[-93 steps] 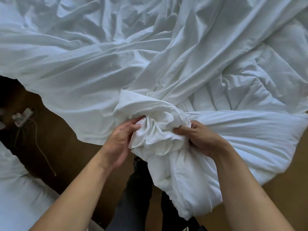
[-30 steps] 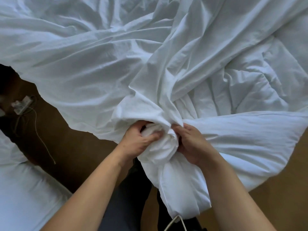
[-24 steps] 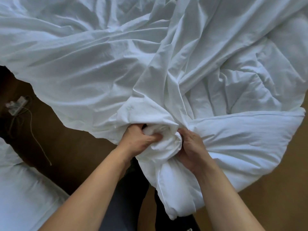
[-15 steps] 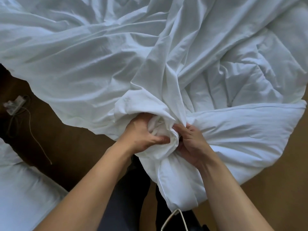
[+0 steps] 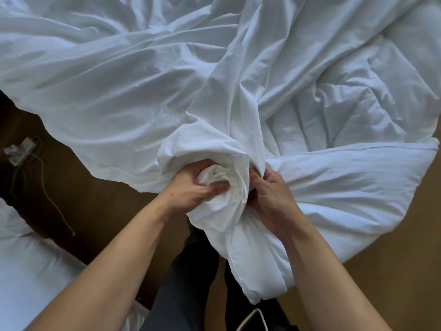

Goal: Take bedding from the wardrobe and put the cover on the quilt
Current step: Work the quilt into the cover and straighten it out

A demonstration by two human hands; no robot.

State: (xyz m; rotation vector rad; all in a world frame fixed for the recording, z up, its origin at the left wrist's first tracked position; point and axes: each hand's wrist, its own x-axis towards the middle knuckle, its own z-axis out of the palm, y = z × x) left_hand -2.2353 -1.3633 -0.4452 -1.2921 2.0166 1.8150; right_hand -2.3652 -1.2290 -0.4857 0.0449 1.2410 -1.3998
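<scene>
Right hand [image 5: 272,197] fingers buried in cover [image 5: 119,91].

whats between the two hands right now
In the head view, a bunched wad of white cover sits between the left hand and the right hand; both grip it.

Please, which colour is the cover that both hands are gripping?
Plain white, no pattern: the cover, seen in the head view.

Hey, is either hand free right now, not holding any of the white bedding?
No: the left hand and the right hand are both closed on the bunched white cover between them.
</scene>
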